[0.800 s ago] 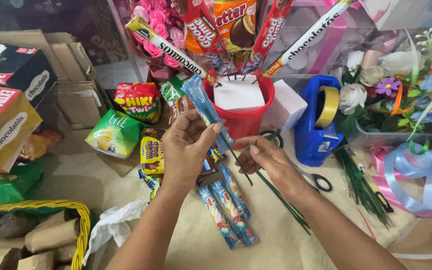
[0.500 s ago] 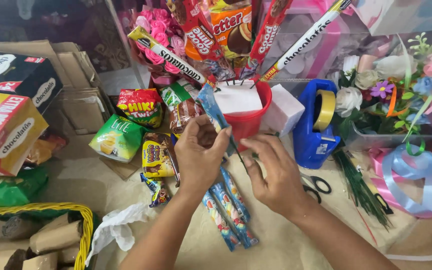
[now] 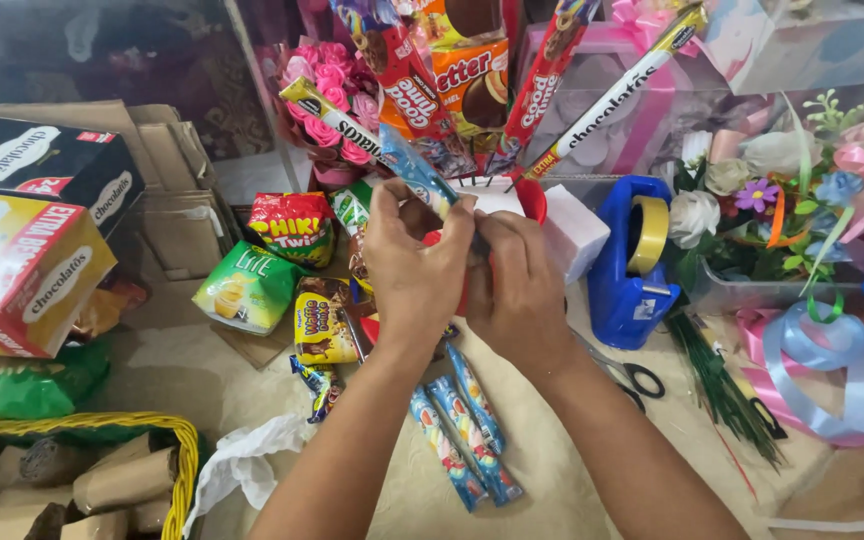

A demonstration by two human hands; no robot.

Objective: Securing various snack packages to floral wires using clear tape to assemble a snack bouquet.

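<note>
Both hands, the left hand (image 3: 414,262) and right hand (image 3: 517,285), pinch together on a blue snack stick (image 3: 419,172), steadying it upright over the red pot (image 3: 530,203) on the tabletop (image 3: 552,490).

A: Surface? 
B: Beige cloth-covered table (image 3: 202,370). Snack packets (image 3: 297,290) lie left of centre, three blue candy tubes (image 3: 462,435) lie in the middle.
A: Right side? 
B: Blue tape dispenser (image 3: 632,270), scissors (image 3: 632,380) (partly hidden), green stems (image 3: 722,385).
</note>
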